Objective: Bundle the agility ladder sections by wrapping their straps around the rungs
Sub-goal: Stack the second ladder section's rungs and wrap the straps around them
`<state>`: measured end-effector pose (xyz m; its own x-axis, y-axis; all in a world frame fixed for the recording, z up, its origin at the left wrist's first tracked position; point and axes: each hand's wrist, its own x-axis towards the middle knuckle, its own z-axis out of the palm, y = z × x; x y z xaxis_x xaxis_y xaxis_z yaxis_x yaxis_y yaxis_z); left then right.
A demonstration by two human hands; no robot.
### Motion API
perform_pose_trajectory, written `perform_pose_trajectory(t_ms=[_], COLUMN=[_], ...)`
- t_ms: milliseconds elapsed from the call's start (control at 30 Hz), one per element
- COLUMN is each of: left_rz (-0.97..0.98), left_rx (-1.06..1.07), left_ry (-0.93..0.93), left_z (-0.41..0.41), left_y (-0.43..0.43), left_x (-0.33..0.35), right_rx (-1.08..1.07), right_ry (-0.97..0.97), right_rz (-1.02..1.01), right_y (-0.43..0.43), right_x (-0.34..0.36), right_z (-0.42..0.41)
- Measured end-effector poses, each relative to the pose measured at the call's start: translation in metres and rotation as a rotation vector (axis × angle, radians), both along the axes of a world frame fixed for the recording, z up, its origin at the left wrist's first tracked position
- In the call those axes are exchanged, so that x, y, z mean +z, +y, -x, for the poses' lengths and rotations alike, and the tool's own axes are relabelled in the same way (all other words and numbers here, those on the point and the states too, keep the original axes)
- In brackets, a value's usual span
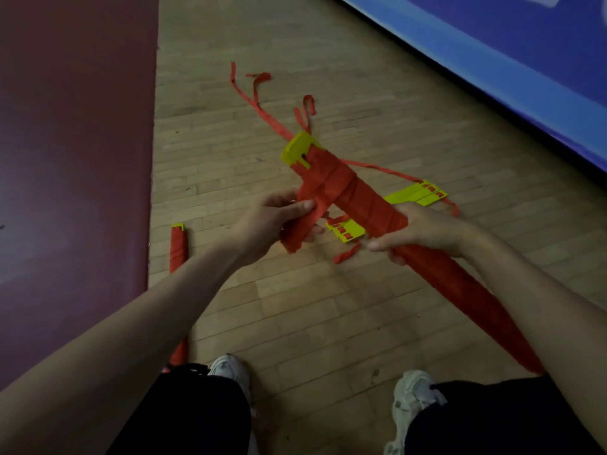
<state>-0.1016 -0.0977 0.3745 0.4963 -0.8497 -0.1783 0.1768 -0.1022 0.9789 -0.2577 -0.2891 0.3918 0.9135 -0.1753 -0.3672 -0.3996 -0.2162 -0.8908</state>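
Observation:
A stack of yellow ladder rungs wound in red strap (348, 188) is held slantwise above the wooden floor, its yellow end (297, 149) pointing away from me. My right hand (423, 233) grips the bundle near its middle. My left hand (276, 221) pinches the wide red strap (302, 221) that hangs off the bundle's left side. Loose red strap ends (259, 100) trail across the floor beyond it. Two more yellow rungs (415, 195) (346, 229) lie under the bundle.
A finished red-wrapped bundle (178, 246) lies on the floor by the dark red mat (72, 159) at left. A blue padded wall (509, 60) runs along the upper right. My two white shoes (230, 369) (412, 399) stand at the bottom.

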Motion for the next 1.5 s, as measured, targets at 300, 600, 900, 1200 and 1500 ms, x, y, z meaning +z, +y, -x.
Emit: perform_pose_trajectory(t_ms=[300,600,900,1200,1500], left_rz=[-0.134,-0.153,-0.005,-0.047,-0.122], left_rx=[-0.186,-0.187,-0.071,-0.058,-0.202], left_ry=[-0.297,-0.202,0.016,-0.113,-0.096], left_z=[-0.001,0.005,0.017,0.008,0.009], left_y=[0.002,-0.003,-0.008,-0.007,-0.009], left_x=[0.000,-0.002,-0.002,-0.004,0.007], right_rx=[0.121,0.022,-0.007,0.007,-0.039], right_ry=[0.084,0.073,0.071,0.083,-0.015], right_rz=[-0.167,-0.221,-0.208,-0.177,-0.034], right_y=[0.000,-0.007,-0.011,-0.013,-0.009], right_x=[0.004,0.006,0.008,0.007,0.002], right_z=[0.002,0.006,0.010,0.015,0.015])
